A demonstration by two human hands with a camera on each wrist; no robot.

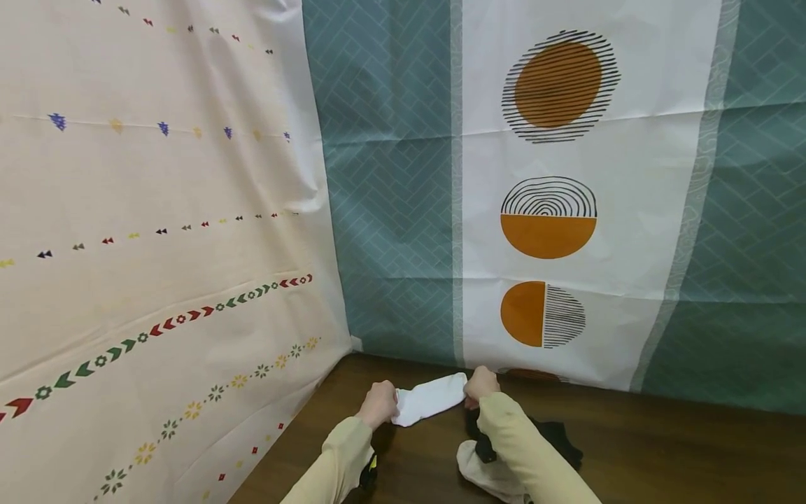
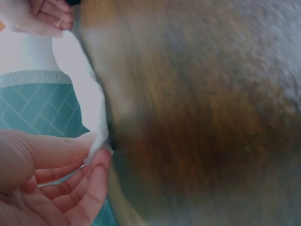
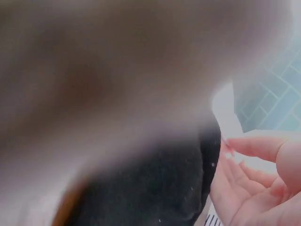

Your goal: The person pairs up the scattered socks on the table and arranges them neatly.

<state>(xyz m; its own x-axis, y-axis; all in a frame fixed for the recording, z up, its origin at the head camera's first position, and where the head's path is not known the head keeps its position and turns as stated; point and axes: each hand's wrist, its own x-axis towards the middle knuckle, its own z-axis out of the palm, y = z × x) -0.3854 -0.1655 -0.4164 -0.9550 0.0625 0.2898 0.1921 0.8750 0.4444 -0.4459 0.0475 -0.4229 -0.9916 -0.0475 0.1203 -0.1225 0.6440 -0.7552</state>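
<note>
A white sock [image 1: 431, 399] is stretched between both hands over the dark wooden table. My left hand [image 1: 378, 404] pinches its left end; the left wrist view shows thumb and fingers [image 2: 96, 176] closed on the fabric. At the sock's other end, my right hand [image 1: 481, 386] pinches a corner between thumb and fingertips. Beneath my right forearm lie black socks [image 1: 560, 442] and a light grey sock [image 1: 481, 469], partly hidden by the sleeve. Black fabric [image 3: 146, 193] also fills the lower part of the right wrist view, where a blur covers much of the picture.
The wooden table [image 1: 661, 448] meets a teal and white patterned curtain [image 1: 403, 210] at the back. A cream cloth [image 1: 157, 175] with coloured motifs hangs along the left side, close to the table edge.
</note>
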